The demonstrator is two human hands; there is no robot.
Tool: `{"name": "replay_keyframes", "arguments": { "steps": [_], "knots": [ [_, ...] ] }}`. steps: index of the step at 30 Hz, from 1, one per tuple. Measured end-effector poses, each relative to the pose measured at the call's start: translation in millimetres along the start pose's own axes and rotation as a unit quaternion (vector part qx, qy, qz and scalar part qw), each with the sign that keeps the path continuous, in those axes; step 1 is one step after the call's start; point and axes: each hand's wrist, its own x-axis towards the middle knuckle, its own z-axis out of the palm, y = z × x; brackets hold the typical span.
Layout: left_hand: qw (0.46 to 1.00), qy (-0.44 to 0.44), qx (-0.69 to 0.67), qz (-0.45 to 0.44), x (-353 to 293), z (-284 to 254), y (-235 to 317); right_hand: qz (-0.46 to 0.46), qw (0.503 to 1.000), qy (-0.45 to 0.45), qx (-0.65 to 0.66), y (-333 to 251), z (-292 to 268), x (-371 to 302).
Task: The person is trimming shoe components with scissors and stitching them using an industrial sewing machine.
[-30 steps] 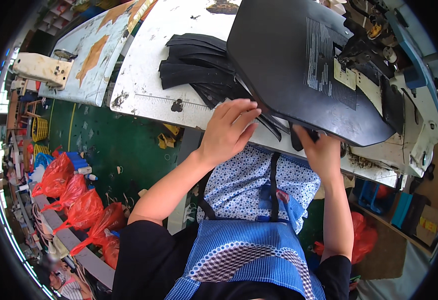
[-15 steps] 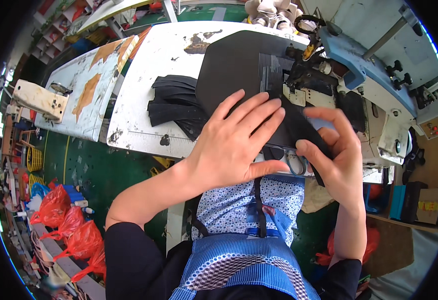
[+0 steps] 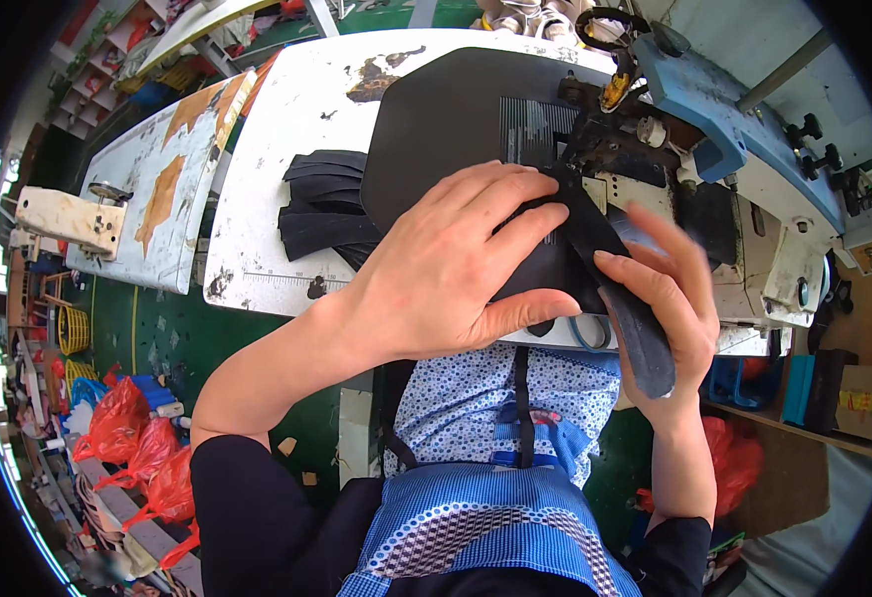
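The black strip [image 3: 591, 227] runs from beside the sewing machine [image 3: 754, 124] across the black plate [image 3: 426, 119] toward the near edge of the bench [image 3: 257, 149], its lower end lying along the right hand [image 3: 682, 318]. That hand's grip is closed on it, thumb over the strip; the left hand's grip is loosely spread, palm down over the plate, fingertips by the strip's upper end. It looks light and soft, thin enough to bend or twist easily, and its matt face should not slip much; creasing seems likelier than breaking. Mid-length, across both long edges, seems the best hold
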Motion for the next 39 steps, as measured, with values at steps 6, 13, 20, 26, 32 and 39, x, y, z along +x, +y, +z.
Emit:
{"name": "replay_keyframes", "arguments": {
  "steps": [6,13,20,26,32,39],
  "knots": [
    [1.000,0.007,0.028,-0.003,8.3,1.3,-5.9,-0.001,1.000,-0.027,-0.014,7.2,1.4,4.0],
    [0.999,0.023,0.036,0.012,13.8,5.9,-5.6,-0.040,0.995,-0.030,-0.082,2.4,0.8,-0.4],
    [0.999,0.035,0.025,0.007,14.2,6.9,-9.1,-0.112,0.975,-0.058,-0.180,-5.2,8.2,-2.1],
    [0.999,0.016,0.010,-0.040,17.9,1.5,1.8,-0.124,0.972,-0.060,-0.191,-6.9,10.4,-12.5],
    [0.997,0.054,0.056,-0.009,17.2,5.6,-4.5,-0.141,0.967,-0.053,-0.205,-6.2,13.0,-12.4],
    [0.998,0.036,0.051,-0.005,19.1,1.5,-7.7,-0.143,0.965,-0.046,-0.216,-5.1,15.2,-9.9]
  ]
}}
